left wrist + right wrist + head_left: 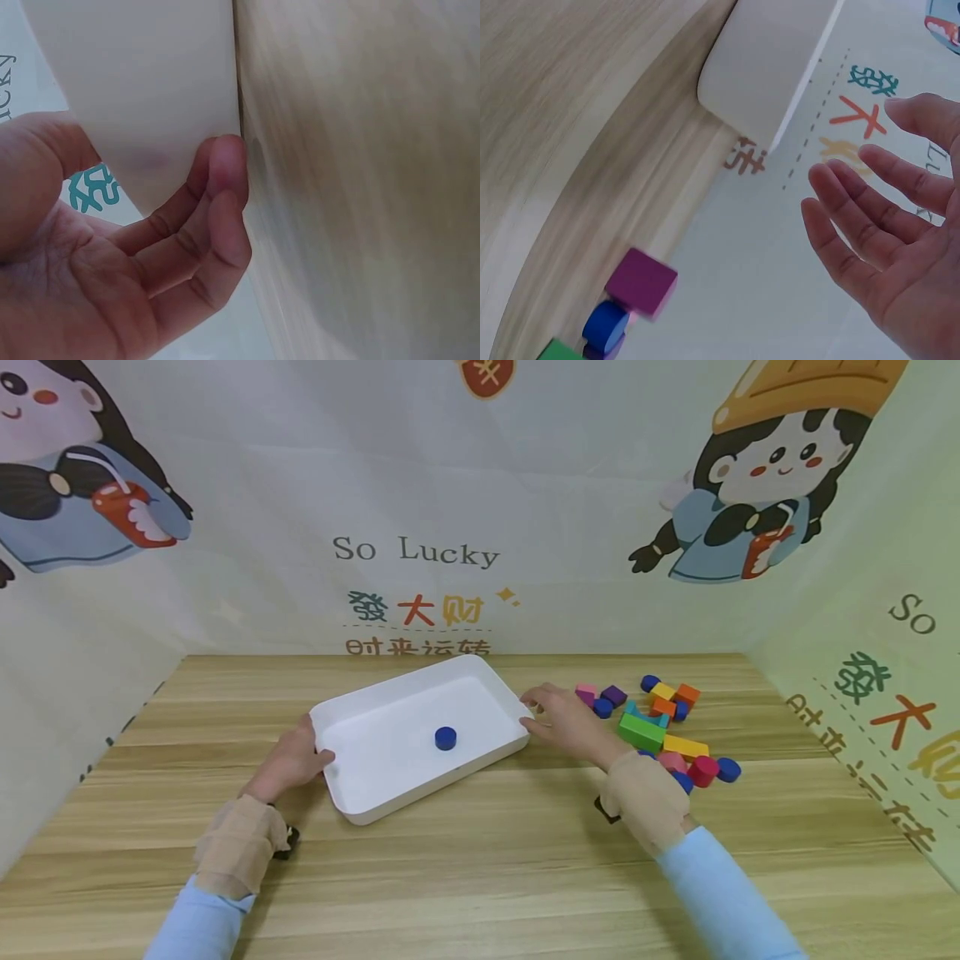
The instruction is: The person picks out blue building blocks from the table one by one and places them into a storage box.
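Observation:
A white rectangular tray [390,777] lies on the wooden table, one blue cylinder block [446,738] inside it. My left hand [291,760] grips the tray's left end, the thumb over the rim and the fingers against the outer wall. In the left wrist view, curled fingertips [227,169] press low on that wall, close to the tabletop. Beside the tray's right end is my right hand [566,720]. The right wrist view shows its fingers [855,217] spread and loosely bent, apart from the tray [769,71], with nothing in them.
Several coloured blocks cluster right of the tray, among them a green block [642,732], a yellow block [686,747], a red cylinder [703,771] and a purple block [613,696]. A printed curtain [562,585] stands behind the table's back edge.

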{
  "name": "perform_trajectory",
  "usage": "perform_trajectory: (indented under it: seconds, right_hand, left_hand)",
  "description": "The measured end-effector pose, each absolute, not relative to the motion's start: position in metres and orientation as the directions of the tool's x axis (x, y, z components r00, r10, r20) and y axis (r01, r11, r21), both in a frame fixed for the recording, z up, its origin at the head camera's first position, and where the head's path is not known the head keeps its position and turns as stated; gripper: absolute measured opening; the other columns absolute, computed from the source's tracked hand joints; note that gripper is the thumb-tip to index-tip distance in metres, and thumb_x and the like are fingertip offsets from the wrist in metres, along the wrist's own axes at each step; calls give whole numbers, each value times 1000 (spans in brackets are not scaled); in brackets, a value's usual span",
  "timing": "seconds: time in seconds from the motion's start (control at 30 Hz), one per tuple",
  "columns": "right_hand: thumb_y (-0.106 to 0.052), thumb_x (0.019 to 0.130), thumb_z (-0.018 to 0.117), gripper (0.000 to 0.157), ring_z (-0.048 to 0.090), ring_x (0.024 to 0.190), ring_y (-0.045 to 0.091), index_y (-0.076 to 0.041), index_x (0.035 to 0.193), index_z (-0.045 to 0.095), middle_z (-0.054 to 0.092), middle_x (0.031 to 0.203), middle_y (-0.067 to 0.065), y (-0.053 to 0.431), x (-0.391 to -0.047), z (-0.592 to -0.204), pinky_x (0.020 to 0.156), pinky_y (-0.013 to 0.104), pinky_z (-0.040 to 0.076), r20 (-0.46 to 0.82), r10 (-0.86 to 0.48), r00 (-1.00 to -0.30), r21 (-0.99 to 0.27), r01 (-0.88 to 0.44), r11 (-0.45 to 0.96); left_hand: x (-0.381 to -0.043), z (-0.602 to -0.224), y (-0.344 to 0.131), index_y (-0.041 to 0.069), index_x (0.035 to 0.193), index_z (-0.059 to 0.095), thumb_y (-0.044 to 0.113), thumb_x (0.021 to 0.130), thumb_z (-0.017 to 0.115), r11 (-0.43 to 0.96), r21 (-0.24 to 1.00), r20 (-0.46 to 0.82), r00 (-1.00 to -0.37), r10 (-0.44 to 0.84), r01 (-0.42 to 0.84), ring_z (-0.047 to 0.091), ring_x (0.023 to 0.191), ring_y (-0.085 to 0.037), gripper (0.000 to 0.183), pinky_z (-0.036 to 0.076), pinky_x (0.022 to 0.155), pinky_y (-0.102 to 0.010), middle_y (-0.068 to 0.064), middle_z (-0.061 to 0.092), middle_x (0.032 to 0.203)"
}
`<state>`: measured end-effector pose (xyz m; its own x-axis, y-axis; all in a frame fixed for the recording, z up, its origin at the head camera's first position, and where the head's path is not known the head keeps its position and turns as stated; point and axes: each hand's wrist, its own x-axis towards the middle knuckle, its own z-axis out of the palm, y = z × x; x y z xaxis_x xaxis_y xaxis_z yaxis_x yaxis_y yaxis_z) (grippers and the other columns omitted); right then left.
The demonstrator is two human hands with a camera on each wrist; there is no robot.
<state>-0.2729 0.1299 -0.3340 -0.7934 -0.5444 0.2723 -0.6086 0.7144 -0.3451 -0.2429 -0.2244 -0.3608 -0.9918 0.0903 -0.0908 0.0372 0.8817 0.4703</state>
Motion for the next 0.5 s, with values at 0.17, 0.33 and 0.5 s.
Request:
perform_trajectory:
  seconds: [0.17, 0.33, 0.5]
  right_hand:
    - [-13, 83, 61, 30, 58, 86, 27, 5, 106, 58, 60, 97, 16, 142, -267, -331, 74, 35, 50, 243, -519, -819, -357, -573, 737]
    - [-13, 82, 62, 30, 59, 84, 27, 7, 104, 58, 61, 97, 18, 156, -263, -332, 73, 35, 50, 239, -503, -831, -350, -557, 753]
    - [-11, 82, 61, 27, 59, 82, 27, 7, 102, 58, 62, 94, 19, 171, -262, -337, 72, 35, 50, 235, -509, -828, -330, -560, 760]
  left_hand:
    - [-244, -361, -226, -30, 122, 9, 6, 82, 51, 878, 477, -102, -990, 93, 34, 52, 71, -31, 68, 44, 64, -36, -39, 49, 92]
    - [-244, -362, -226, -30, 122, 9, 6, 82, 51, 878, 477, -98, -990, 100, 41, 52, 71, -31, 68, 44, 64, -36, -40, 48, 95]
    - [-244, -362, -226, -30, 121, 9, 6, 82, 50, 882, 469, -96, -991, 97, 41, 51, 67, -30, 68, 44, 61, -34, -40, 49, 92]
